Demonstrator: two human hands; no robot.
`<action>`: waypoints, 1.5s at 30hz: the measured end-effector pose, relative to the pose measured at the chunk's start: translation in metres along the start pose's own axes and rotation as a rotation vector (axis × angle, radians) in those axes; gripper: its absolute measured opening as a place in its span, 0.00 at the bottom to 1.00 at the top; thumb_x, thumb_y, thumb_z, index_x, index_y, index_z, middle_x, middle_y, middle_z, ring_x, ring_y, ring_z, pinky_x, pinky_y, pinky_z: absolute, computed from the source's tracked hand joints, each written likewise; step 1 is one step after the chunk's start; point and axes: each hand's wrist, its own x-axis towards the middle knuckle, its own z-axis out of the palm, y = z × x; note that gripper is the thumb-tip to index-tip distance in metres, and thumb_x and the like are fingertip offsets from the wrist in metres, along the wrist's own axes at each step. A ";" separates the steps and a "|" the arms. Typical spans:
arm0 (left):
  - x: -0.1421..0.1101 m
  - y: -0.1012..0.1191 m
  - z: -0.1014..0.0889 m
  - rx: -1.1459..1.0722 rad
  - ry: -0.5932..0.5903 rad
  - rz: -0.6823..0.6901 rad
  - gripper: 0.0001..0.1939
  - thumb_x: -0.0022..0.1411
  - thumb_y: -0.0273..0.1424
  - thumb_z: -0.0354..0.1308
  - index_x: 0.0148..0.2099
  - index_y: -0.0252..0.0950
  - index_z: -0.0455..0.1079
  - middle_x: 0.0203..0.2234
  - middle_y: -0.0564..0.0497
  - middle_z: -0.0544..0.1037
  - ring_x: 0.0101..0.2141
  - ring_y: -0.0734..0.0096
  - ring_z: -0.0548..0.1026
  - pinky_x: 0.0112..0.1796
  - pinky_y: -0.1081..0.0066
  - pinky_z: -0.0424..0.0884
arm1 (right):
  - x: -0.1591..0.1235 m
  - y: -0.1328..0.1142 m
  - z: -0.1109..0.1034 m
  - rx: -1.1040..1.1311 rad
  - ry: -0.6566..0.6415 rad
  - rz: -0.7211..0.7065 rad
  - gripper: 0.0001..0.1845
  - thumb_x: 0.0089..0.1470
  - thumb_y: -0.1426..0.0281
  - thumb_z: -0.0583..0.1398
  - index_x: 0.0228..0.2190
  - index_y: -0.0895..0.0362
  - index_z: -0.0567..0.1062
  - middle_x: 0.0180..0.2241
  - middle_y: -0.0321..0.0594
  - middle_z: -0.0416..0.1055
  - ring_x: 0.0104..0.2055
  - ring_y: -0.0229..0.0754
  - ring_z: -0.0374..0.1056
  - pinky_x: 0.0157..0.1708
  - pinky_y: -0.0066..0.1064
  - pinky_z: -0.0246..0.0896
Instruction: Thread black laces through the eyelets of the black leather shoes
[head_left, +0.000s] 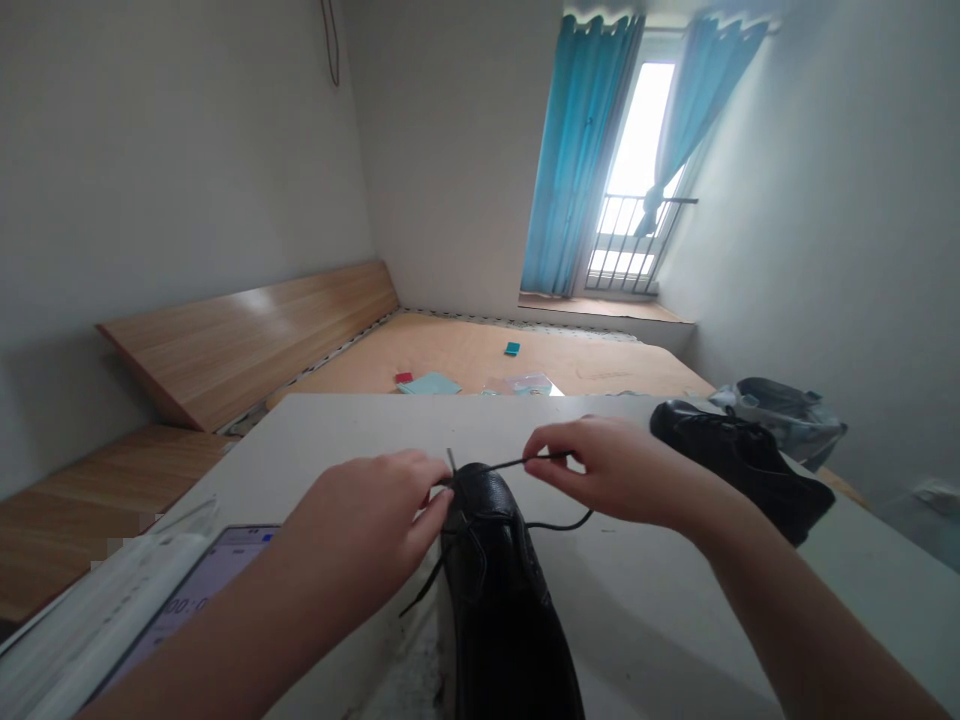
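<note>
A black leather lace-up shoe (506, 600) sits on the white table (630, 620) in front of me, its laced part between my hands. My left hand (382, 505) is closed in a pinch at the shoe's left side, with a short bit of lace poking up by its fingertips. To the right, my right hand (581, 465) pinches a black shoelace (508, 464), which is drawn taut from the shoe. Another stretch of lace loops out on the right below that hand. A loose lace end hangs down at the left, under my left fingers.
Another black shoe (739, 455) rests on the table at the right, with a clear plastic bag (795, 415) behind it. A tablet or phone (187, 600) lies at the left, partly behind my forearm. Beyond the table is a bed (600, 355) with small items on it.
</note>
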 end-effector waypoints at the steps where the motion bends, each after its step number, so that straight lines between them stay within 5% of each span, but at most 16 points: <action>1: 0.001 -0.002 0.003 0.049 -0.086 -0.008 0.15 0.64 0.36 0.48 0.40 0.42 0.77 0.33 0.46 0.81 0.34 0.52 0.77 0.32 0.64 0.64 | 0.003 0.001 0.006 0.040 -0.113 0.009 0.12 0.59 0.63 0.56 0.35 0.52 0.79 0.29 0.39 0.77 0.30 0.43 0.69 0.27 0.32 0.54; 4: 0.001 -0.002 0.009 0.070 -0.255 0.036 0.15 0.63 0.35 0.49 0.33 0.43 0.77 0.28 0.46 0.81 0.31 0.53 0.77 0.28 0.66 0.61 | 0.010 0.005 0.020 0.104 -0.341 0.004 0.09 0.54 0.65 0.60 0.33 0.55 0.80 0.26 0.39 0.75 0.27 0.41 0.67 0.24 0.29 0.52; 6: 0.002 -0.001 0.009 0.075 -0.262 0.037 0.16 0.64 0.35 0.48 0.30 0.42 0.76 0.26 0.46 0.80 0.29 0.54 0.77 0.27 0.67 0.59 | 0.012 0.009 0.025 0.141 -0.397 -0.016 0.08 0.52 0.66 0.61 0.31 0.55 0.79 0.24 0.36 0.72 0.24 0.38 0.65 0.22 0.28 0.51; 12: 0.008 -0.002 0.000 0.006 0.075 0.076 0.15 0.64 0.34 0.43 0.32 0.37 0.68 0.32 0.44 0.75 0.38 0.53 0.71 0.39 0.59 0.63 | 0.015 0.019 0.029 0.293 -0.427 -0.072 0.06 0.50 0.70 0.60 0.23 0.56 0.71 0.19 0.28 0.61 0.21 0.33 0.56 0.22 0.25 0.50; 16: 0.007 -0.002 -0.008 -0.284 0.245 0.034 0.17 0.66 0.39 0.42 0.36 0.38 0.69 0.31 0.50 0.75 0.34 0.59 0.70 0.37 0.63 0.63 | 0.017 0.024 0.021 0.383 -0.257 -0.045 0.08 0.52 0.73 0.55 0.22 0.56 0.65 0.22 0.31 0.61 0.25 0.35 0.57 0.26 0.28 0.53; 20: 0.009 -0.001 -0.008 -0.693 0.137 -0.006 0.20 0.66 0.41 0.42 0.29 0.38 0.67 0.25 0.53 0.73 0.30 0.65 0.71 0.33 0.67 0.66 | 0.017 0.026 0.010 0.691 -0.159 -0.070 0.09 0.55 0.70 0.49 0.26 0.56 0.65 0.30 0.38 0.69 0.34 0.39 0.66 0.38 0.33 0.63; 22: 0.012 -0.001 -0.006 -0.885 0.058 -0.012 0.19 0.66 0.41 0.42 0.26 0.38 0.62 0.20 0.56 0.68 0.24 0.69 0.70 0.33 0.68 0.69 | 0.016 0.024 0.008 1.028 -0.204 -0.057 0.09 0.54 0.68 0.49 0.25 0.56 0.64 0.24 0.35 0.68 0.29 0.38 0.67 0.40 0.37 0.65; 24: 0.013 -0.001 -0.003 -1.000 0.035 -0.041 0.18 0.65 0.42 0.45 0.25 0.39 0.58 0.17 0.60 0.61 0.18 0.75 0.64 0.27 0.71 0.69 | 0.016 0.022 0.010 1.232 -0.255 0.005 0.10 0.53 0.67 0.52 0.22 0.55 0.62 0.17 0.29 0.60 0.20 0.34 0.60 0.32 0.35 0.67; 27: 0.012 -0.001 -0.002 -0.951 0.083 -0.071 0.16 0.65 0.42 0.48 0.28 0.38 0.61 0.17 0.62 0.59 0.16 0.78 0.60 0.19 0.77 0.62 | 0.015 0.022 0.013 1.199 -0.231 0.103 0.14 0.56 0.66 0.55 0.21 0.56 0.61 0.18 0.27 0.55 0.18 0.29 0.50 0.17 0.22 0.51; 30: 0.010 -0.001 -0.003 -0.867 0.093 -0.066 0.17 0.66 0.43 0.48 0.30 0.37 0.66 0.19 0.60 0.64 0.19 0.78 0.62 0.20 0.77 0.60 | 0.016 0.024 0.012 1.182 -0.138 0.173 0.15 0.58 0.63 0.55 0.23 0.56 0.61 0.20 0.27 0.55 0.18 0.28 0.47 0.16 0.21 0.39; 33: 0.008 0.001 -0.005 -0.857 0.095 -0.045 0.17 0.67 0.43 0.50 0.35 0.37 0.72 0.24 0.57 0.72 0.26 0.74 0.69 0.26 0.76 0.65 | 0.015 0.022 0.008 1.166 -0.035 0.190 0.15 0.58 0.62 0.58 0.26 0.57 0.64 0.23 0.28 0.58 0.20 0.28 0.46 0.17 0.21 0.40; 36: 0.005 0.004 -0.008 -0.834 0.165 0.048 0.15 0.68 0.41 0.50 0.42 0.39 0.74 0.34 0.56 0.79 0.38 0.70 0.74 0.38 0.74 0.69 | 0.014 0.008 0.005 1.144 0.003 0.057 0.11 0.58 0.62 0.59 0.33 0.58 0.70 0.31 0.34 0.66 0.26 0.29 0.56 0.23 0.22 0.50; 40: -0.003 0.013 -0.009 -0.746 0.214 0.224 0.13 0.70 0.34 0.48 0.49 0.42 0.73 0.44 0.55 0.77 0.47 0.70 0.72 0.49 0.74 0.66 | 0.010 -0.019 0.011 1.356 -0.146 -0.164 0.15 0.53 0.69 0.63 0.43 0.57 0.68 0.41 0.38 0.70 0.41 0.35 0.65 0.40 0.27 0.60; 45: -0.012 0.021 -0.005 -0.421 0.306 0.478 0.15 0.67 0.24 0.50 0.52 0.45 0.70 0.50 0.56 0.73 0.54 0.72 0.66 0.54 0.75 0.60 | 0.007 -0.028 0.016 1.405 -0.215 -0.078 0.15 0.53 0.74 0.61 0.44 0.57 0.68 0.26 0.29 0.64 0.25 0.30 0.59 0.25 0.22 0.54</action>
